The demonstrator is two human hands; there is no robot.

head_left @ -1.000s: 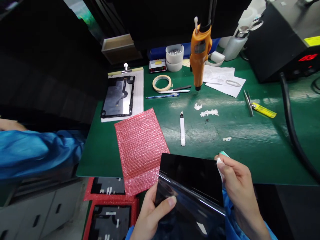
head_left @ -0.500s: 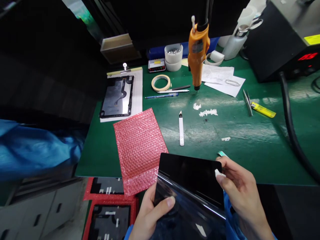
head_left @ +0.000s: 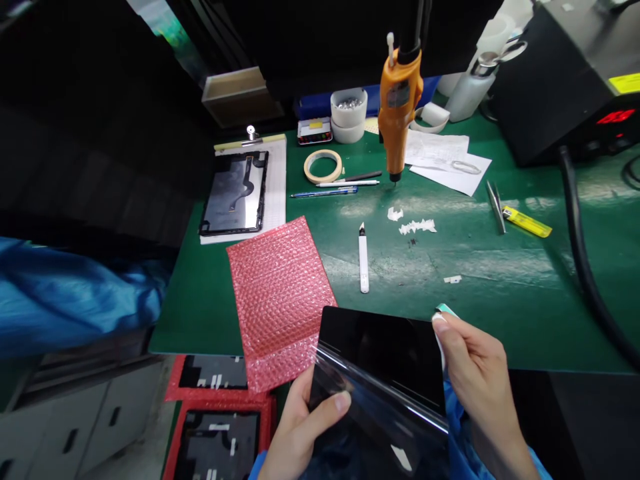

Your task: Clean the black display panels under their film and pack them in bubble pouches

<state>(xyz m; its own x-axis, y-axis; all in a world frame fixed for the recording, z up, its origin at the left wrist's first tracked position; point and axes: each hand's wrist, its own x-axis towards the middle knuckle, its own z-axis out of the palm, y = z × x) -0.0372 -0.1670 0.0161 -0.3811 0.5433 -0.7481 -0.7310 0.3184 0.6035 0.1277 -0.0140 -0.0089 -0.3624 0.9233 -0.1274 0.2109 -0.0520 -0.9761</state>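
A glossy black screen panel (head_left: 377, 340) is tilted in front of me at the bench's near edge. Clear film (head_left: 370, 413) is peeled partway down over its lower part, bearing a small white tab (head_left: 401, 458). My left hand (head_left: 315, 420) grips the left side of the panel, thumb on top over the film. At the upper right corner, my right hand (head_left: 475, 367) is closed in a pinch, thumb pressed on the corner. A green tab (head_left: 446, 309) sticks out behind those fingers. Left of the panel lies a pink bubble-wrap pouch (head_left: 280, 293).
A white-handled craft knife (head_left: 363, 263) and torn white scraps (head_left: 417, 227) lie beyond the panel. An orange electric screwdriver (head_left: 399, 107) hangs overhead. Tweezers (head_left: 496, 207) and a yellow lighter (head_left: 527, 221) are on the right. A blue sleeve (head_left: 75, 293) shows at left.
My right thumb has moved up to the panel's corner; the white tab previously by the thumb is now mostly covered. My left hand stays in place.
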